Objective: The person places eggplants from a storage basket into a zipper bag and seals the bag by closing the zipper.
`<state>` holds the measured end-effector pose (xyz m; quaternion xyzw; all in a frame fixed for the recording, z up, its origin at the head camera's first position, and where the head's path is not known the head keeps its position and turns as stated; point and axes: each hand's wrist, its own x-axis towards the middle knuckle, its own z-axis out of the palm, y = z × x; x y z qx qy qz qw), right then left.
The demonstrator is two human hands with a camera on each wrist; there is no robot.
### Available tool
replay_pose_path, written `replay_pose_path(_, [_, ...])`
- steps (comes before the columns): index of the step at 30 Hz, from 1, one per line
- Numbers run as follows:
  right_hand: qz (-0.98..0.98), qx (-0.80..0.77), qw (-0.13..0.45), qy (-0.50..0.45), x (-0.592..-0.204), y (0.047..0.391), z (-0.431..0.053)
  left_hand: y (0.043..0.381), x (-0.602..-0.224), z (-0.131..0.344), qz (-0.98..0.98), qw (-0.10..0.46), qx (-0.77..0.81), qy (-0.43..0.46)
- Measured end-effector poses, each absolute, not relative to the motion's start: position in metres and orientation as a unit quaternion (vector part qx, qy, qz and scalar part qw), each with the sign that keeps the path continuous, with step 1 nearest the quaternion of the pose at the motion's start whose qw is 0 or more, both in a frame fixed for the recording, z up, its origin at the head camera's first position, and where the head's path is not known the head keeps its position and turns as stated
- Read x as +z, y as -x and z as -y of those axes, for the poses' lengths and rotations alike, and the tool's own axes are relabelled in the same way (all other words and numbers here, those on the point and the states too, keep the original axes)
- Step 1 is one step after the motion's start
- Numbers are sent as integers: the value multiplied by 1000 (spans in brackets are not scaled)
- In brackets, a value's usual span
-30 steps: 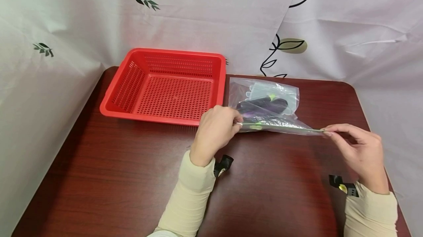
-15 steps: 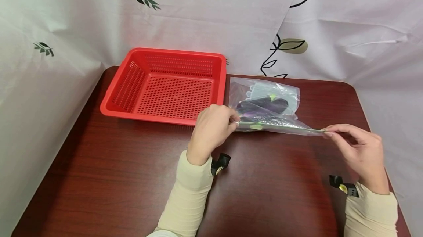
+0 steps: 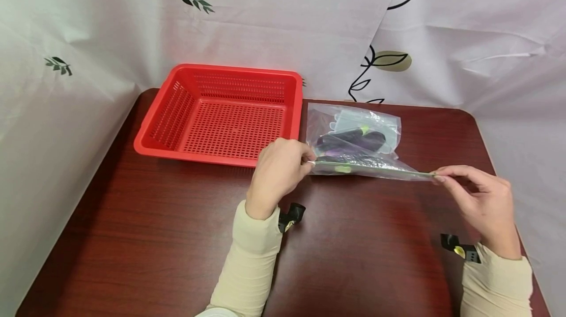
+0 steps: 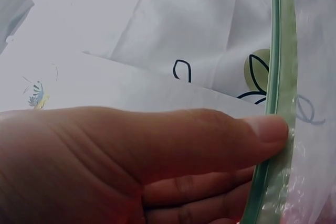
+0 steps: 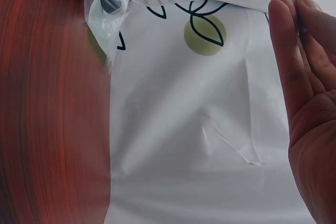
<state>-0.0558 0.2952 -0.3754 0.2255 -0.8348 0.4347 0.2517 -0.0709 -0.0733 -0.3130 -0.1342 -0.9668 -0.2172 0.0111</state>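
Observation:
A clear zip bag [image 3: 319, 118] lies at the back right of the table, its green zip strip [image 3: 376, 166] stretched straight along the near side. Inside are dark purple eggplants [image 3: 376, 142] with green caps, and behind them a pale blue flat item [image 3: 380, 123]. My left hand [image 3: 278, 172] pinches the strip near its left end. In the left wrist view the left thumb [image 4: 270, 129] presses on the green zip strip [image 4: 274, 40], fingers curled behind. My right hand [image 3: 484, 199] pinches the strip's right end between thumb and fingertips, also seen in the right wrist view.
A red perforated plastic basket [image 3: 234, 130] stands just left of the bag, with my left hand by its front right corner. White patterned cloth [image 3: 265, 22] hangs behind and beside the dark red wooden table [image 3: 177, 228].
My left hand has slid a little to the left along the zip strip, showing more of it. The right hand, the bag and the basket have stayed almost in place.

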Motion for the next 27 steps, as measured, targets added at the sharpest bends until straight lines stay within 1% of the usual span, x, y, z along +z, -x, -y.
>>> replay_pose_path(27, [837,436,248,-218,-380,58,-299,72,-312,82,971,6,-209,117])
